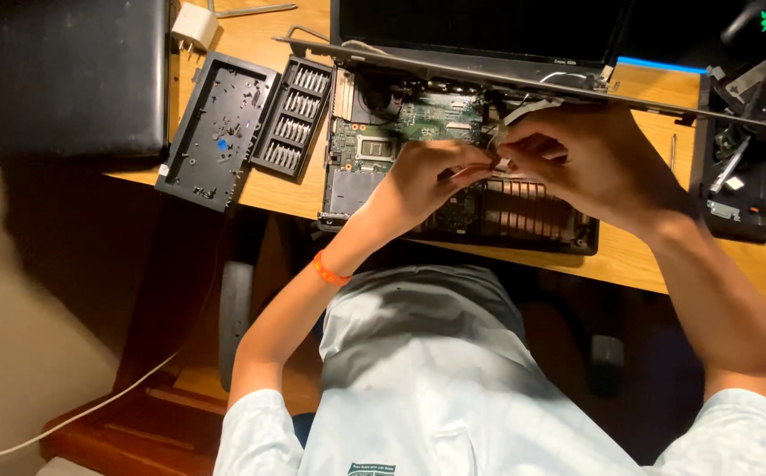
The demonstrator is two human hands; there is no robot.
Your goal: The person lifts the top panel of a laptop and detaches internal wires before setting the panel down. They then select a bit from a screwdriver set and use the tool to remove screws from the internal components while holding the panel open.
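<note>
Two hands [497, 167] pinching something hidden, over opened laptop [453, 189]

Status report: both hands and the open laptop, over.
Left hand and right hand pinching small white ribbon cable over opened laptop. Screwdriver bit case left, clear.

i see a wooden desk [638, 256] running across the upper half of my view. on it, near the middle, lies an opened laptop base [453, 176] with its green circuit board bared. at about ten o'clock from it sits a black screwdriver bit case [246, 123], lid folded flat, bits in rows. at eleven o'clock, by the desk's far edge, rests a white charger plug [194, 25]. at three o'clock lie black laptop parts [740, 176], piled loosely near the right edge.
</note>
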